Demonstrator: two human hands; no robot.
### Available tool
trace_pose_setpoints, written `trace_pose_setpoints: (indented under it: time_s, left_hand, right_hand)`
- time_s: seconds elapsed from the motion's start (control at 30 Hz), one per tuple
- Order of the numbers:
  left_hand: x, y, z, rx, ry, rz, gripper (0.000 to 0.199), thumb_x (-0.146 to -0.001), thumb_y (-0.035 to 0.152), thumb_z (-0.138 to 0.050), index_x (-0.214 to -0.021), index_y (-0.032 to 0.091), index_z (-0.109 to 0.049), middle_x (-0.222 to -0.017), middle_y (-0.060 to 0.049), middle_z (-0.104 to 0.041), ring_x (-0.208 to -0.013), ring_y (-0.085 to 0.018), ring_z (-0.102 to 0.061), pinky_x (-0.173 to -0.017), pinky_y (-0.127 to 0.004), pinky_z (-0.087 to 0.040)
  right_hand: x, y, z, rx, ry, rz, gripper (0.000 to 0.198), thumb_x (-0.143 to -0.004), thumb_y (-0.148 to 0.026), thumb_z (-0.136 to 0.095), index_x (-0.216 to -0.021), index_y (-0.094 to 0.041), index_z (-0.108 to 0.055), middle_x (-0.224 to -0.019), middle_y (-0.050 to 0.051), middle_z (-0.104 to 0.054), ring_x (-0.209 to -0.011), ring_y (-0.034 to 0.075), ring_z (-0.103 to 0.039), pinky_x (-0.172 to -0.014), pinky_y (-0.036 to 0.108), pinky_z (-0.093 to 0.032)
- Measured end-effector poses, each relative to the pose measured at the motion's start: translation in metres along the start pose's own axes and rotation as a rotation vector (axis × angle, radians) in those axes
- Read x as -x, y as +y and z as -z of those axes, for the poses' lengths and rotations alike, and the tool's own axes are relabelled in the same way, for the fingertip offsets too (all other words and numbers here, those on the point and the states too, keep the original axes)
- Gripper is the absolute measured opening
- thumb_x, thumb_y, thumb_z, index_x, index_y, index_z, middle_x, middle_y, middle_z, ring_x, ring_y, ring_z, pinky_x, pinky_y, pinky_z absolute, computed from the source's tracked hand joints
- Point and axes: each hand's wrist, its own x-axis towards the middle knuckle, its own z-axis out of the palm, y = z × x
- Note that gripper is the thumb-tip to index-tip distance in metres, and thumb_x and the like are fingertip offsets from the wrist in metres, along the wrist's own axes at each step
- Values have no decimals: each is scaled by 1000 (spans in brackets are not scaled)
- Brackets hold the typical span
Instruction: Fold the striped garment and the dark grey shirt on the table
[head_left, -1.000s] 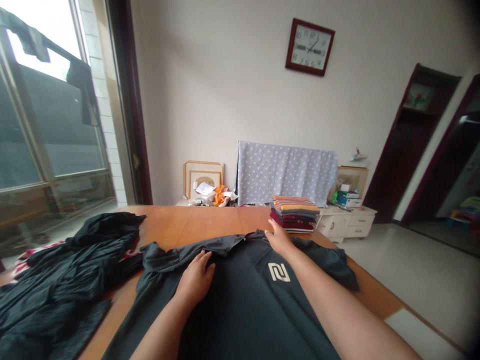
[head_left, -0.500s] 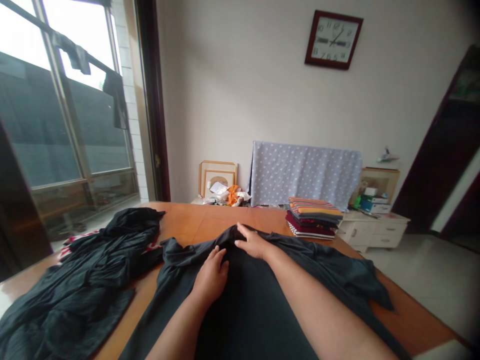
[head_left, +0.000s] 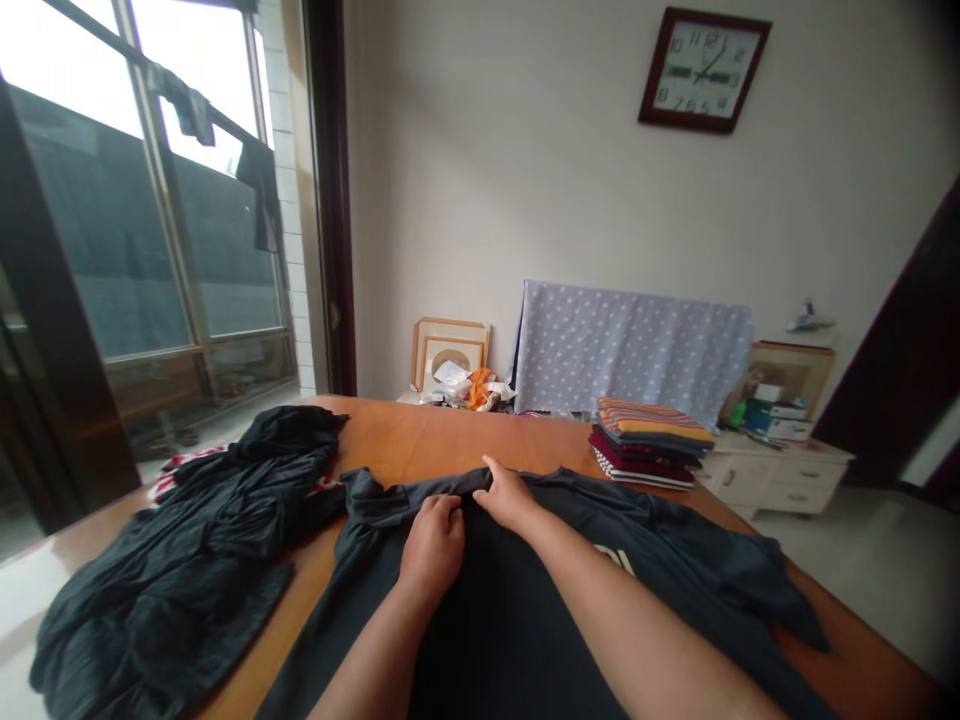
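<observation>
Looking through the head camera from my remote seat, I have a dark shirt (head_left: 495,620) in front of me, spread on the orange-brown worktop (head_left: 465,435) with its neckline at the far edge and a short sleeve out to each side. My left hand (head_left: 435,545) is bunched closed on the cloth just left of the shirt's neckline. My right hand (head_left: 511,498) sits beside it at that same edge, index finger and thumb apart; I cannot tell whether it pinches any fabric. Part of a pale print (head_left: 622,562) shows on the shirt beside my right forearm.

Left of the shirt lies a crumpled dark garment (head_left: 172,590), with a red-and-white cloth (head_left: 161,488) peeking out from beneath it. Beyond the shirt and to its right stands a folded stack (head_left: 652,450), striped orange on top. Farther behind the shirt hangs a blue-grey dotted cloth (head_left: 630,345), with a white cabinet (head_left: 780,475) to its right. High on the wall behind the shirt, I see a square clock (head_left: 705,72).
</observation>
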Motion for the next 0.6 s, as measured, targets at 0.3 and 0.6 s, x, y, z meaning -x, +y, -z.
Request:
trace_pose_setpoints:
  time_s: [0.3,0.6]
  left_hand:
    - [4,2,2,-28,-10,85,30,-93,25,-51,-113,18,-71,-125,-13,-66,-116,-25,-62,-102,-35,-45]
    - [6,-2,-1,-57,-30,87,33,-92,29,-53,-119,18,-68,-132,-14,-64,-122,-26,-59,-104,-34,-43]
  right_hand:
    - [-49,-11,-21,-297,54,60,51,-93,-26,-43,-144,-25,-49,-134,9,-64,-132,18,-53,-106,35,-43]
    - [5,5,-24,-185,76,-18,44,-90,-26,-50,-132,-15,-62,-133,15,-64,-126,25,-59,-110,39,-42]
